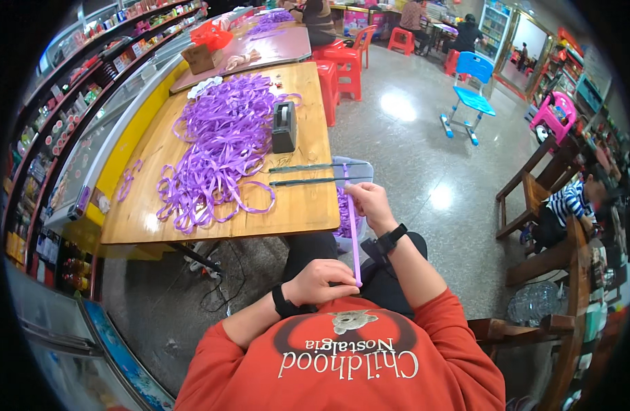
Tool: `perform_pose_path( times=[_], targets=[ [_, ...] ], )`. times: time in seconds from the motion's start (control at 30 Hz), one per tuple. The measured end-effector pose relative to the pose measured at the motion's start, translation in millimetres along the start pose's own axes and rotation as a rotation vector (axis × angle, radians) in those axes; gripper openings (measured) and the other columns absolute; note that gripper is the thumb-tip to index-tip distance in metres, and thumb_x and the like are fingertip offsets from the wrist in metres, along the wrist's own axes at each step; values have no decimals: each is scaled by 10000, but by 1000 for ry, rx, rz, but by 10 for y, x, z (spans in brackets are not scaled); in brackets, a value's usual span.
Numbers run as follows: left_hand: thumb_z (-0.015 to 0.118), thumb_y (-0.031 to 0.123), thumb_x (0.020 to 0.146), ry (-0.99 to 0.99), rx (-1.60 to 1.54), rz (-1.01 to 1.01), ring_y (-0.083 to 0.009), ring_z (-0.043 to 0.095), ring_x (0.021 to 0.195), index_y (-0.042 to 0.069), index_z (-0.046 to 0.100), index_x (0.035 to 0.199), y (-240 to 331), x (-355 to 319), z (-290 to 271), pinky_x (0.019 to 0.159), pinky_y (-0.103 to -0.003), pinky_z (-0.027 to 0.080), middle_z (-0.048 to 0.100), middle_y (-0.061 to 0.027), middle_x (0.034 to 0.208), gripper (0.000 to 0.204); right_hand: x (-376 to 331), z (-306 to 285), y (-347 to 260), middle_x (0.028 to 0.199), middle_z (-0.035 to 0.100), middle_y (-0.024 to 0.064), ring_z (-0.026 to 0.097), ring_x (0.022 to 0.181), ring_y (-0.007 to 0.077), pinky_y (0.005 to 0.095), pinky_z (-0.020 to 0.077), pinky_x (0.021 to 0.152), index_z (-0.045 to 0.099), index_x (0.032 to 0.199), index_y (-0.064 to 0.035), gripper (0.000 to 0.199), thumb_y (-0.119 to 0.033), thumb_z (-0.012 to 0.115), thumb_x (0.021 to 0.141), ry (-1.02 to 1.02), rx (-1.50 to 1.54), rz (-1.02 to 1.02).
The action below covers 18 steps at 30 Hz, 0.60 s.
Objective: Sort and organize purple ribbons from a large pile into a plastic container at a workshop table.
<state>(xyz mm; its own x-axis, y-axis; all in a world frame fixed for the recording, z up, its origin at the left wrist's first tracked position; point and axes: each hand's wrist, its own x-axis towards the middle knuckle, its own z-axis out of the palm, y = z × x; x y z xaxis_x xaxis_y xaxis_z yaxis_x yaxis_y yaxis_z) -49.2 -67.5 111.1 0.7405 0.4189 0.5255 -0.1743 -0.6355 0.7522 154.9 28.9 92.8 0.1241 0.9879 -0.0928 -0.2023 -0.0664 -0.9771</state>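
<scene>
A length of purple ribbon [355,236] runs taut between my two hands in front of my body. My left hand [322,281], low by my lap, has its fingers closed on the near end of the ribbon. Farther out, my right hand [374,205] pinches it close to two thin dark rods [308,181] that jut past the table's right edge. Ribbon also passes by the rods' outer ends. Under them stands a translucent bin [366,171] with more purple ribbon inside, partly hidden by my right hand and the table.
A large heap of purple ribbon loops [226,130] covers much of the wooden table [281,219]. Beside it stands a black tape dispenser [284,130]. Red stools [347,72], a blue chair [474,89] and wooden chairs [534,198] stand around. A child sits at right; shelves line the left.
</scene>
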Motion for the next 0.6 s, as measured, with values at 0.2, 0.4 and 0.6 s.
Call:
perform_pose_path(
  times=[0.2, 0.4, 0.6],
  targets=[
    [767, 53, 753, 43, 10, 27, -222, 646, 705, 15, 711, 862, 60, 25, -78, 615, -301, 502, 664, -104, 783, 129, -42, 38, -173, 656, 649, 27, 573, 579, 86, 244, 453, 561, 674, 760, 8, 288, -254, 646, 878, 18, -457, -95],
    [755, 12, 754, 58, -20, 30, -229, 667, 757, -4, 705, 871, 132, 98, -161, 659, -303, 518, 688, -116, 829, 128, -158, -182, 24, 669, 634, 57, 571, 602, 93, 254, 465, 580, 663, 1021, -25, 193, -141, 657, 866, 30, -542, -522],
    [751, 52, 768, 108, -85, 13, -228, 671, 747, 11, 714, 870, 120, 117, -179, 660, -292, 518, 684, -118, 803, 116, -397, -112, -158, 769, 590, 67, 571, 656, 181, 281, 474, 591, 671, 1089, -99, 334, 0, 664, 770, -123, -822, -750]
  ],
)
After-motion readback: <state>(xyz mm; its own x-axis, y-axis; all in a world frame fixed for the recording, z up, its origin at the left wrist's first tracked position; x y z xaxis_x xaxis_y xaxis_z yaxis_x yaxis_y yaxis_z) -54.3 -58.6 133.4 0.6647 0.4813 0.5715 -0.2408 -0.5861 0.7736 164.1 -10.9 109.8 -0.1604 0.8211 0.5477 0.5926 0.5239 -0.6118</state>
